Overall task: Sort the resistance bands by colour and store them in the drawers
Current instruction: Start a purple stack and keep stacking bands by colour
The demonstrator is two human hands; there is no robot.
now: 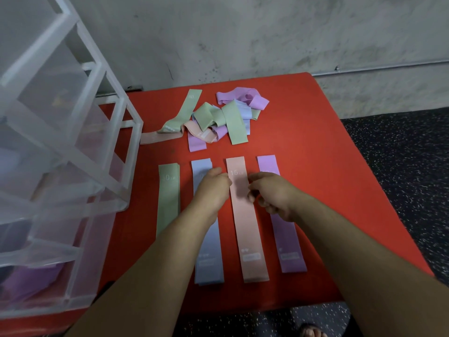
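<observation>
The flat pink fabric resistance band [245, 224] lies on the red table [315, 142] between a pale blue band [209, 259] and a purple band [291, 249]. The left hand [213, 188] and right hand [269, 194], fingers loosely curled, meet its opposite edges; I cannot tell whether they pinch it. A tangled pile of pastel bands [218, 117] lies behind, and a clear plastic drawer unit [73, 166] stands to the left.

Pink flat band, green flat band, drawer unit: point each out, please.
pink flat band [246, 229], head view, middle of the strip.
green flat band [168, 203], head view, upper half.
drawer unit [73, 142], head view, clear side wall.
</observation>
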